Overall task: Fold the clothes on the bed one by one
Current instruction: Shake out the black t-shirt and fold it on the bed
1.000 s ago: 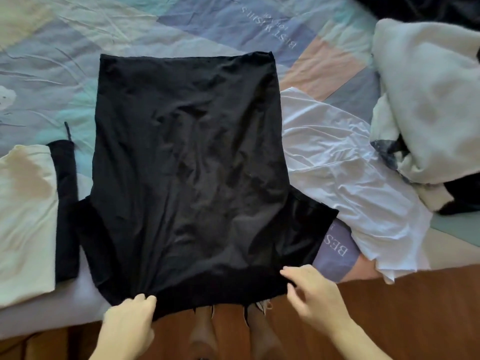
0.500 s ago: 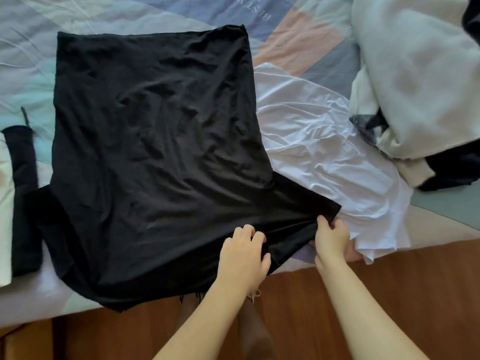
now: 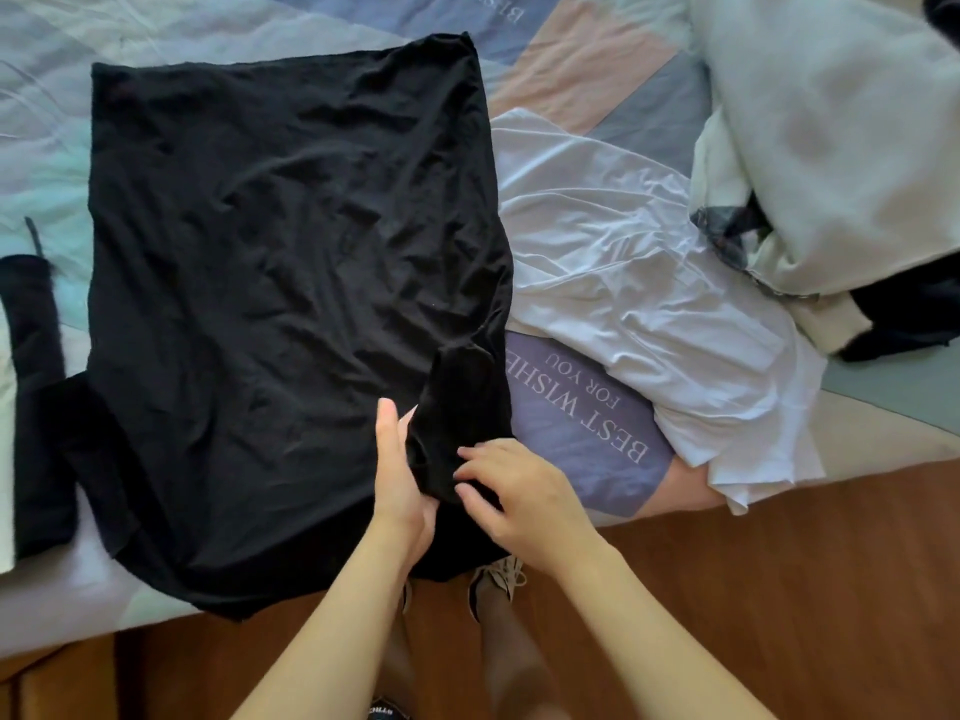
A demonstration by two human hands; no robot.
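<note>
A black T-shirt (image 3: 270, 262) lies spread on the bed, its hem at the far side. Its right sleeve (image 3: 457, 413) is turned inward onto the body. My left hand (image 3: 400, 485) lies flat against the sleeve's left edge with straight fingers. My right hand (image 3: 514, 485) pinches the sleeve's lower edge with its fingertips. The shirt's left sleeve (image 3: 88, 444) still sticks out sideways near the bed's edge.
A white shirt (image 3: 639, 304) lies crumpled right of the black one. A pile of pale and dark clothes (image 3: 831, 163) sits at far right. A folded black and cream stack (image 3: 31, 407) lies at left. Patchwork bedsheet (image 3: 582, 439); wooden floor (image 3: 779, 605) below.
My right hand has carried the right sleeve inward from its spread position onto the shirt's body. My left hand moved right and up to meet the fold.
</note>
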